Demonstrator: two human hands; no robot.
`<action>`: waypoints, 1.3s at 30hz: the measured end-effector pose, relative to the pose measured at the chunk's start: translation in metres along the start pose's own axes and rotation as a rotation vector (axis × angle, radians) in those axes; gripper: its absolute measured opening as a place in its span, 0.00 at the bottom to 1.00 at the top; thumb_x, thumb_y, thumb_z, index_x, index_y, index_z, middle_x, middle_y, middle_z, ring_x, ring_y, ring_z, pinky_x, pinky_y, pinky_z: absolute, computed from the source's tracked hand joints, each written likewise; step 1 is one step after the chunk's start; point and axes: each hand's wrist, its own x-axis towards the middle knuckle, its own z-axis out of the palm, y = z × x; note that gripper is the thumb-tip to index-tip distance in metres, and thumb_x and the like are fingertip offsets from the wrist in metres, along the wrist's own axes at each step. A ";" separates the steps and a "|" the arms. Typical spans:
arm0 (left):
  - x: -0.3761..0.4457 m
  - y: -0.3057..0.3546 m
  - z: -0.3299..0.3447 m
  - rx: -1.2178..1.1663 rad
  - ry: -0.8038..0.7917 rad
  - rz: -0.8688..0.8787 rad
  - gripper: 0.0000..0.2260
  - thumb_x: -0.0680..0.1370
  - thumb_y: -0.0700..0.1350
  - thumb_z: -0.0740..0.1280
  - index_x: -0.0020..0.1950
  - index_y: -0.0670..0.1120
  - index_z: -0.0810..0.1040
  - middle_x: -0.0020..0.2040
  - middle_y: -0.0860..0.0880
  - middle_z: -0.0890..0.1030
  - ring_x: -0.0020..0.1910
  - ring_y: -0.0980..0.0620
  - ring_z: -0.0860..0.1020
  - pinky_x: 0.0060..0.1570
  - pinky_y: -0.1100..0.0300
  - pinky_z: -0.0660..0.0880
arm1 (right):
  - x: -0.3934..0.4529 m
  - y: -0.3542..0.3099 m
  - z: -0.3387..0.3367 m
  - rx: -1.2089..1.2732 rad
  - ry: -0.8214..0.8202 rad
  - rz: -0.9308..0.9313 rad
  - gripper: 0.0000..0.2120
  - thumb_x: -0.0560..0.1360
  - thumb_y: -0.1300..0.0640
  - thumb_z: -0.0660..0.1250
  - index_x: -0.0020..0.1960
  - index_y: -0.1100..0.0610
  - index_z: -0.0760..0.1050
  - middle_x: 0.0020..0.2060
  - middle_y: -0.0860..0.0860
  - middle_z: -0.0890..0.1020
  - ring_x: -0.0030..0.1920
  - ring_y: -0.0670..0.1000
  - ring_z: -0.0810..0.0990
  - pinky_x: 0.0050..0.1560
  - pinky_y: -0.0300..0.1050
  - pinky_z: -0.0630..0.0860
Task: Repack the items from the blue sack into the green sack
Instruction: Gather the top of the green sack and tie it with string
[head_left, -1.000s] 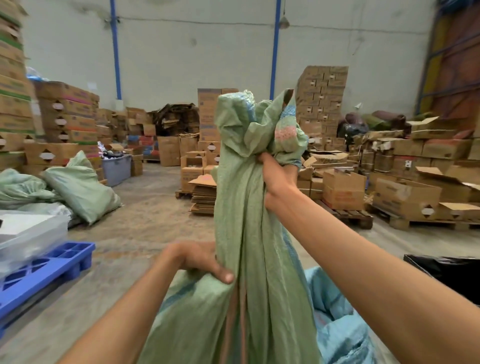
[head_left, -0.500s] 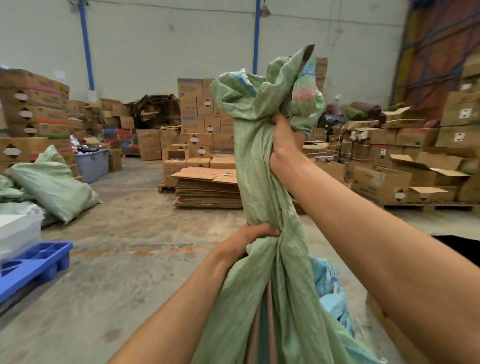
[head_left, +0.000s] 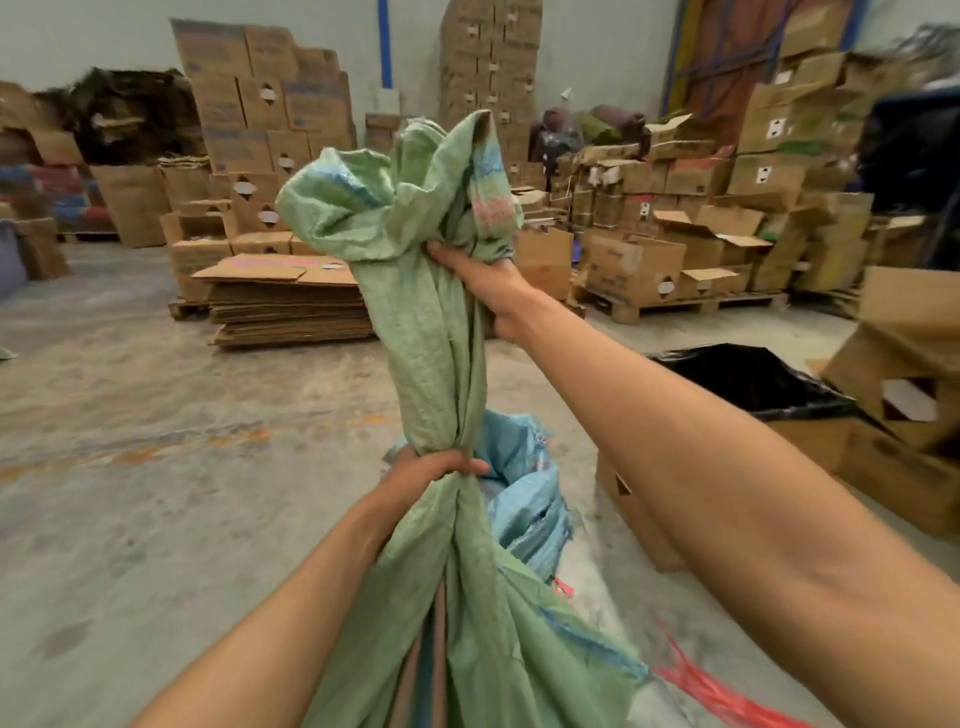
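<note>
The green sack (head_left: 431, 358) hangs in front of me, its woven cloth bunched into a long twisted neck. My right hand (head_left: 488, 286) grips that neck high up, just under the crumpled open top. My left hand (head_left: 421, 473) squeezes the neck lower down, above the sack's wide lower part. The blue sack (head_left: 524, 499) sits on the floor right behind the green one, crumpled, mostly hidden by it. I cannot see what is inside either sack.
A cardboard box lined with black plastic (head_left: 753, 384) stands to the right, with more boxes (head_left: 904, 364) beside it. A stack of flat cardboard (head_left: 291, 306) lies ahead on the concrete floor. Red strapping (head_left: 717, 691) trails at the lower right. Stacked cartons (head_left: 649, 249) line the back.
My view has swung to the right. My left hand has closed tighter round the green sack's neck and my right hand sits lower in the view, still gripping under the top.
</note>
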 end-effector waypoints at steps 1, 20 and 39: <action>0.003 -0.017 0.004 0.012 -0.017 -0.052 0.33 0.54 0.50 0.82 0.57 0.44 0.81 0.51 0.44 0.85 0.52 0.45 0.83 0.53 0.48 0.79 | -0.005 0.009 -0.014 -0.138 -0.033 0.095 0.32 0.71 0.44 0.75 0.69 0.58 0.72 0.60 0.50 0.80 0.60 0.51 0.79 0.55 0.43 0.77; 0.005 -0.202 0.062 0.284 0.251 -0.451 0.36 0.74 0.53 0.73 0.75 0.38 0.64 0.74 0.39 0.66 0.74 0.41 0.64 0.75 0.49 0.56 | -0.138 0.328 -0.261 -0.926 -0.166 0.486 0.11 0.79 0.62 0.63 0.58 0.64 0.80 0.47 0.57 0.84 0.36 0.49 0.80 0.33 0.34 0.72; 0.057 -0.220 0.102 0.554 0.427 -0.260 0.16 0.74 0.56 0.72 0.47 0.44 0.76 0.44 0.45 0.80 0.48 0.43 0.80 0.46 0.56 0.74 | -0.168 0.490 -0.297 -1.215 0.034 0.640 0.07 0.71 0.65 0.68 0.43 0.58 0.84 0.41 0.58 0.86 0.46 0.57 0.85 0.44 0.46 0.78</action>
